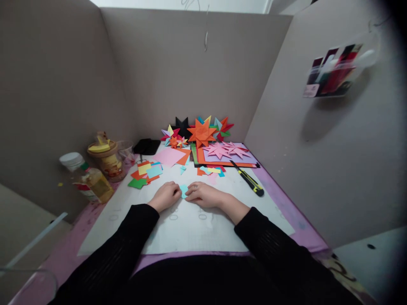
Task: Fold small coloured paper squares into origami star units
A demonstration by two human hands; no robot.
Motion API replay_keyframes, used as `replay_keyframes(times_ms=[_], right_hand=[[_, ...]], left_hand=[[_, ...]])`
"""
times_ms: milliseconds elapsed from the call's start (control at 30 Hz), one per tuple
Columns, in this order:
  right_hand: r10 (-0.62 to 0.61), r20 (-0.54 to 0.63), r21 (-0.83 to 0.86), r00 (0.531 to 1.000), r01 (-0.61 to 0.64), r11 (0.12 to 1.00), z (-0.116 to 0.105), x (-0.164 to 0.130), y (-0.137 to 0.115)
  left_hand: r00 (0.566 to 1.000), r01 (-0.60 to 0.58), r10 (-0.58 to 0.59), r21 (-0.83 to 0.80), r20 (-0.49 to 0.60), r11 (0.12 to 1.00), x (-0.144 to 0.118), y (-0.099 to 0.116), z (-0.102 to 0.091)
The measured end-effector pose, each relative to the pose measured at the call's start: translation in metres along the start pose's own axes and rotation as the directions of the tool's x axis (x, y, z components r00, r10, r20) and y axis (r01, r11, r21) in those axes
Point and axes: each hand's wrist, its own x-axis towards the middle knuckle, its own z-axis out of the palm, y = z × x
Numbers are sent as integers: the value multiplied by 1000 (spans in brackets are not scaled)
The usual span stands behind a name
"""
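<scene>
My left hand (165, 195) and my right hand (205, 195) rest on the white mat (190, 228), fingertips meeting on a small light-blue folded paper piece (183, 190). Both hands pinch it from either side. Beyond them lie small coloured paper squares (146, 173) to the left and more scraps (211, 171) in the middle. Black sleeves cover both my forearms.
Folded paper stars (201, 132) stand at the back by the wall, pink stars on coloured sheets (227, 152) to their right. A yellow-black utility knife (249, 180) lies right of my hands. Jars and a bottle (95, 182) stand at left. Grey partition walls enclose the desk.
</scene>
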Motion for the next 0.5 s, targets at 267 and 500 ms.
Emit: replay_keyframes(times_ms=[267,500], right_hand=[[68,-20,48,997,-67,997,1,-1,-2],[17,-38,24,999,-16,1000,4,-2,2]], left_hand=[[999,46,-47,52,6,998,1,5,0],[995,96,-99,101,22,990,1,9,0]])
